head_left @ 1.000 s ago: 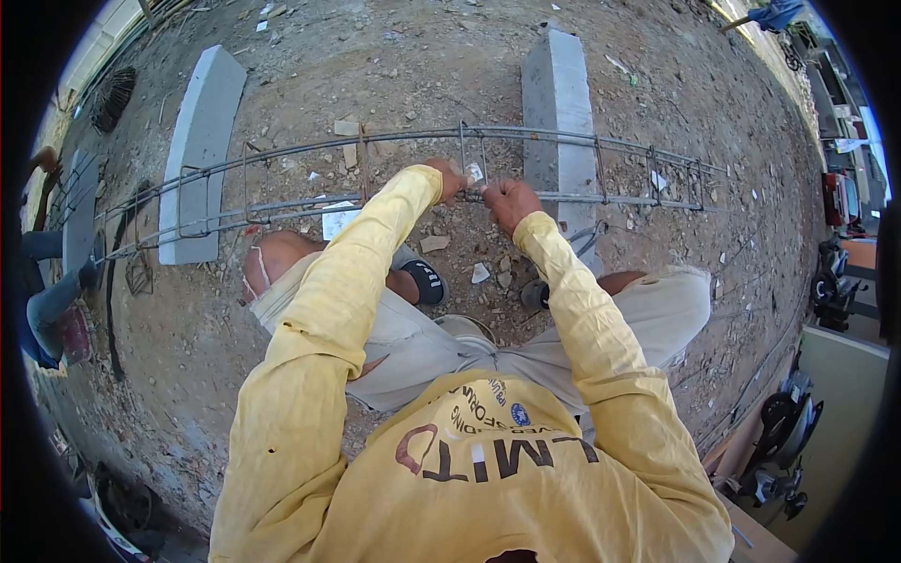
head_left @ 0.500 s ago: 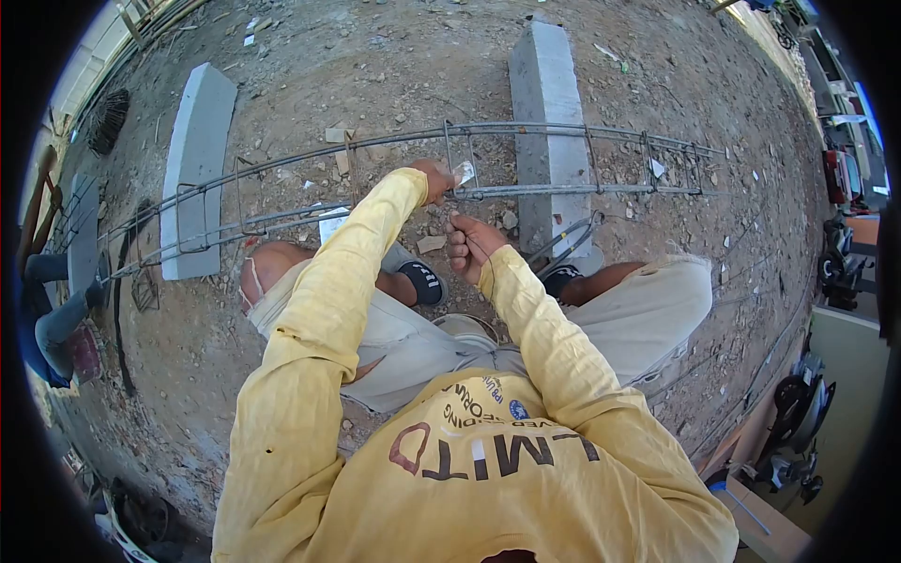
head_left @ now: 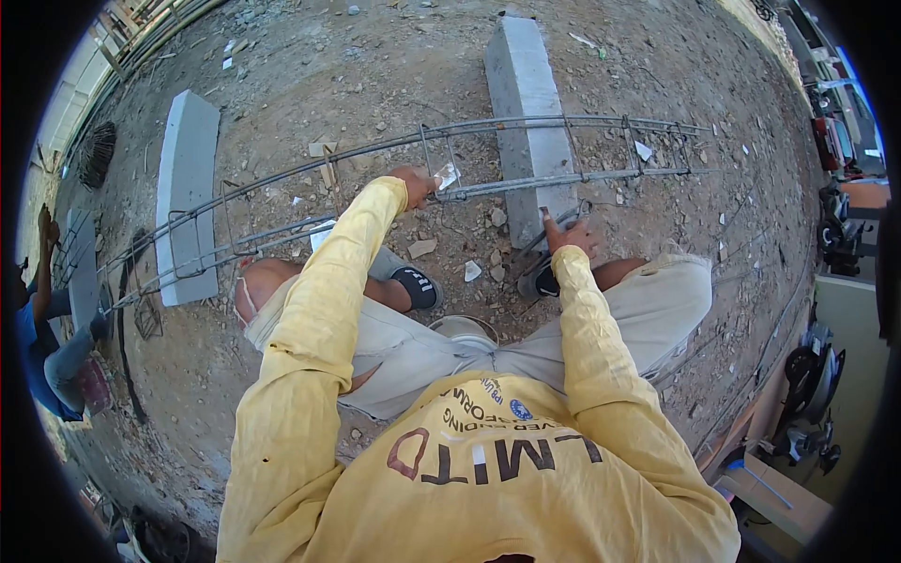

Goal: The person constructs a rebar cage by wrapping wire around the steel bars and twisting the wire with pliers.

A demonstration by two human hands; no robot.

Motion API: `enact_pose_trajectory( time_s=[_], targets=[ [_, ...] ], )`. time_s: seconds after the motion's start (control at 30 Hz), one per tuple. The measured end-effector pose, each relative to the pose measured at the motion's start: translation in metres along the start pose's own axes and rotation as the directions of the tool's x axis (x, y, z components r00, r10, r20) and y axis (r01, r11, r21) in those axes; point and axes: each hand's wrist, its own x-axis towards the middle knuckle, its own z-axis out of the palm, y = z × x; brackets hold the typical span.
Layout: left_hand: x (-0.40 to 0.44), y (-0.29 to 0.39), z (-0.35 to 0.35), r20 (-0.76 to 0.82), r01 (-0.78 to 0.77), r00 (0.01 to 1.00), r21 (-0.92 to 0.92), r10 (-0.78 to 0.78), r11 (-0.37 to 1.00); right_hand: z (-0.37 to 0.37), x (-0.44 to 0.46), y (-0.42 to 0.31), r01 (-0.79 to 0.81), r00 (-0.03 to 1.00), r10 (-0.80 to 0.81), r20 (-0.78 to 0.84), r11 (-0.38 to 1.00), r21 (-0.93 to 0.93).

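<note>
A long rebar cage (head_left: 375, 148) of thin bars and square stirrups runs across in front of me. My left hand (head_left: 416, 186) is closed at its near bar, close to a stirrup; what the fingers hold is hidden. A shiny white scrap (head_left: 448, 175) shows by its fingertips. My right hand (head_left: 571, 238) is beside the right concrete block (head_left: 530, 103), over a dark looped metal piece (head_left: 574, 213) that I cannot identify. Its fingers are apart, one stretched forward. The metal piece is partly covered by the hand.
A left concrete block (head_left: 183, 202) also supports the cage. Between my legs stands a pale bucket (head_left: 466, 329). Another person (head_left: 58, 342) sits at the far left by the cage's end. Stones and white shards (head_left: 472, 271) litter the dirt. Motorbikes (head_left: 812, 375) stand at the right.
My right hand has moved right, away from the left hand, to the looped metal piece, and its fingers have opened. The left hand stays at the cage. The view has shifted slightly.
</note>
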Motion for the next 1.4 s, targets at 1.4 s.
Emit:
enact_pose_trajectory(
  time_s=[1.4],
  targets=[
    [-0.009, 0.011, 0.0, -0.01, 0.041, 0.999, 0.176, -0.039, 0.984, -0.125, -0.134, -0.087, 0.918, 0.388, -0.709, 0.589, 0.354, -0.179]
  ],
)
